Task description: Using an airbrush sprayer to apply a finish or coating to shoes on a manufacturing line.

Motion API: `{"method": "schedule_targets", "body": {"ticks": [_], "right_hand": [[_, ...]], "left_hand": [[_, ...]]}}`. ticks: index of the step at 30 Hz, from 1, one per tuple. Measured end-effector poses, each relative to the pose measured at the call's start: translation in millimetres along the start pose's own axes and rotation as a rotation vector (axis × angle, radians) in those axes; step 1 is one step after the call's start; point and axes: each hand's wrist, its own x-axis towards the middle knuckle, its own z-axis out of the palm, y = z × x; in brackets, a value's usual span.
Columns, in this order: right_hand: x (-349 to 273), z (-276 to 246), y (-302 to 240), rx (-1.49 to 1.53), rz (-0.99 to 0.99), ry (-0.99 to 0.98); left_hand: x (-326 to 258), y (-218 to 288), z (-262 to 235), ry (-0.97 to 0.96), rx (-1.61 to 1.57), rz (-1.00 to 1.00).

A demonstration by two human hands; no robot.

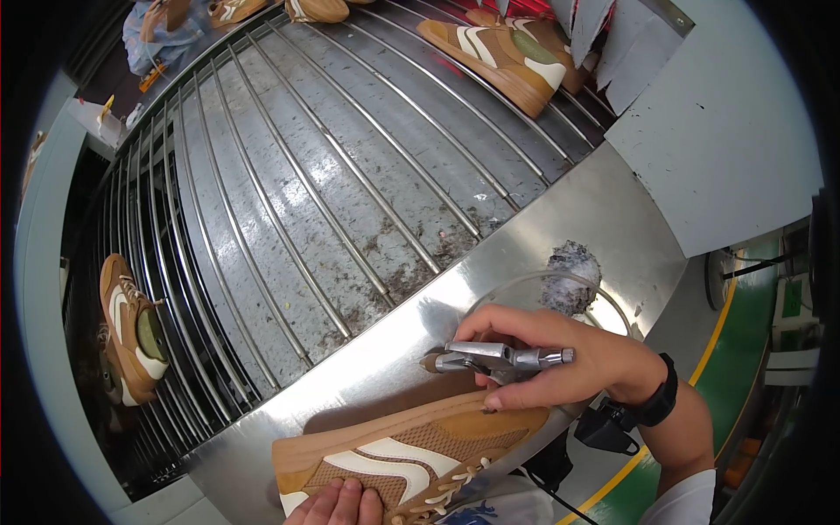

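Observation:
A tan and brown sneaker point(402, 455) with a white side stripe lies on its side on the steel ledge point(560, 227) near the bottom. My left hand point(337, 505) rests on its lower edge by the laces. My right hand point(560, 350) grips a small metal spray tool point(499, 357), its brown nozzle pointing left just above the shoe's sole edge. A black band is on my right wrist.
A conveyor of metal rods point(306, 175) curves behind the ledge. More tan sneakers ride on it at top right point(503, 52) and far left point(131, 324). A clear round dish with grey fluff point(573, 280) sits behind my right hand. A grey panel point(726, 149) stands at right.

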Motion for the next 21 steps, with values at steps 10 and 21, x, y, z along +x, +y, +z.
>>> {"method": "schedule_targets", "body": {"ticks": [10,21], "right_hand": [[-23,11,-4,-0.011,-0.05,0.333],[-104,39,0,-0.409,-0.041,0.945]], "left_hand": [[-2,4,-2,0.019,0.038,-0.001],[-5,1,-4,0.001,-0.015,-0.019]]}}
